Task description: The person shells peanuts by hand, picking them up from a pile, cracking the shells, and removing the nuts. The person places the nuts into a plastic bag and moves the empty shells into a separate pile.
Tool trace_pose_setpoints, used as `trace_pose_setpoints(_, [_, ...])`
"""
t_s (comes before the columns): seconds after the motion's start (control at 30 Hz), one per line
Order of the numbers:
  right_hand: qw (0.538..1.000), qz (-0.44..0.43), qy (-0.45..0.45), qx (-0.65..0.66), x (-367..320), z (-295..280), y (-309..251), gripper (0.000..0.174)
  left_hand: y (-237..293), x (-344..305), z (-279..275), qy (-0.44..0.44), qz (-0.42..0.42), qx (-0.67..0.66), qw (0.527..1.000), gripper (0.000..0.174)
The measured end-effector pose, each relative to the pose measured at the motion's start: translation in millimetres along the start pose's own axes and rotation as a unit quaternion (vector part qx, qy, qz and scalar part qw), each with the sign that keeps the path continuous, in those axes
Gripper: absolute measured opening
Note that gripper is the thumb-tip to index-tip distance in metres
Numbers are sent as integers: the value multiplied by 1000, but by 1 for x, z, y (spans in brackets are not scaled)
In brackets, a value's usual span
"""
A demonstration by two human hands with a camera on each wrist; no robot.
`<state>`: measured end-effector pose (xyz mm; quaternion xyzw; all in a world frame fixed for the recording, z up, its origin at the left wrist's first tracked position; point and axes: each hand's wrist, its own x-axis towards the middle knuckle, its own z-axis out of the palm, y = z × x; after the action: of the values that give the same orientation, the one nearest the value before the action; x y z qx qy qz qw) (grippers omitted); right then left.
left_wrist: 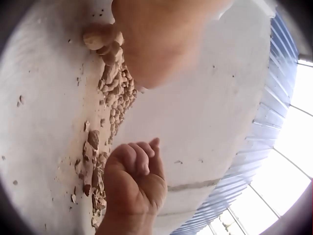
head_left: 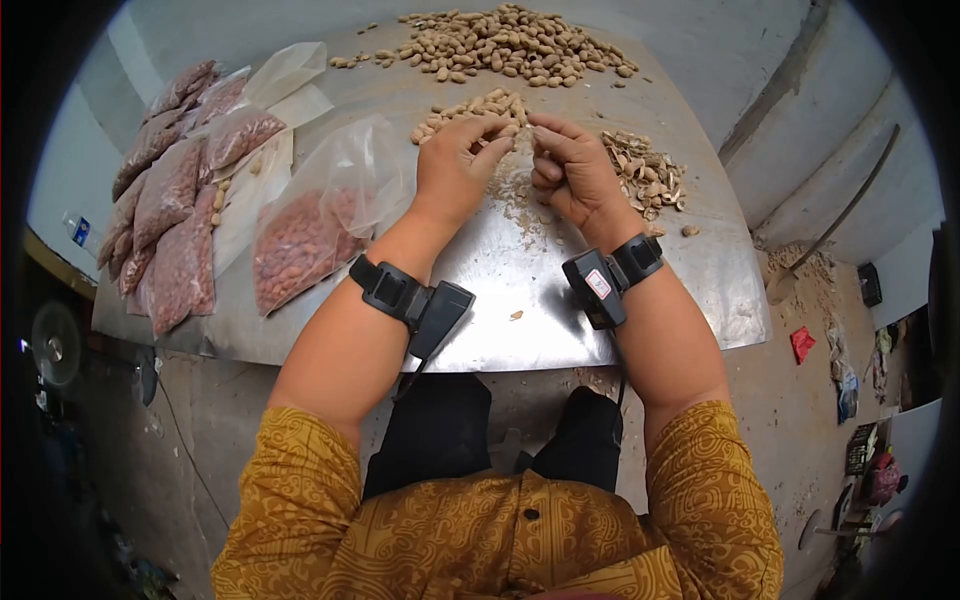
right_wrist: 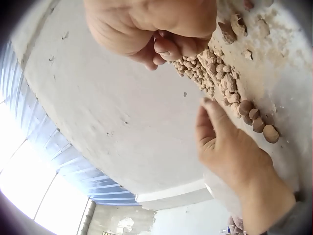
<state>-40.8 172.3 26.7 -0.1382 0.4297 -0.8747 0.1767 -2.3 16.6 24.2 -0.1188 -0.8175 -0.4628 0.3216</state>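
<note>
Over the metal table [head_left: 520, 290], my left hand [head_left: 455, 165] pinches a peanut [head_left: 509, 131] between thumb and forefinger, mostly covered by the fingertips. Close to it on the right is my right hand [head_left: 580, 175], its fingers curled in toward the palm. In the right wrist view a small reddish patch shows among those fingers; I cannot tell whether the hand holds a kernel. Beyond the left hand lies a small pile of unshelled peanuts [head_left: 490, 103]. A heap of broken shells [head_left: 645, 175] lies beside the right hand, with crumbs of shell [head_left: 522, 200] below both hands.
A large peanut heap [head_left: 510, 45] spreads along the table's far side. To the left, an open plastic bag [head_left: 300, 255] holds reddish kernels, next to stacked full bags [head_left: 170, 190]. A loose shell piece [head_left: 516, 315] lies nearer the front edge.
</note>
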Motion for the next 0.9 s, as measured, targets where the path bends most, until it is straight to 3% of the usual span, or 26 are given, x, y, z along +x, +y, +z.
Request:
trace_pose_setpoints(0.37, [996, -1, -72, -49, -2, 2, 3, 17, 1, -5, 7, -12, -61, -232, 971, 17])
trace_pose_setpoints(0.47, [996, -14, -62, -67, -3, 8, 3, 17, 4, -5, 5, -40, -81, -205, 975, 20])
trace_pose_setpoints(0.57, [991, -47, -39, -120, -1, 7, 7, 17, -9, -5, 10, -14, -105, -228, 968, 24])
trace_pose_setpoints(0.67, [990, -40, -44, -128, -4, 10, 7, 18, 1, -6, 10, -14, -164, -349, 923, 30])
trace_pose_setpoints(0.77, [991, -45, -70, -106, -2, 11, 11, 18, 0, -8, 14, -87, -186, -411, 888, 36])
trace_pose_setpoints(0.9, [986, -53, -46, -151, -2, 13, 12, 17, 1, -10, 17, -82, -198, -397, 893, 36])
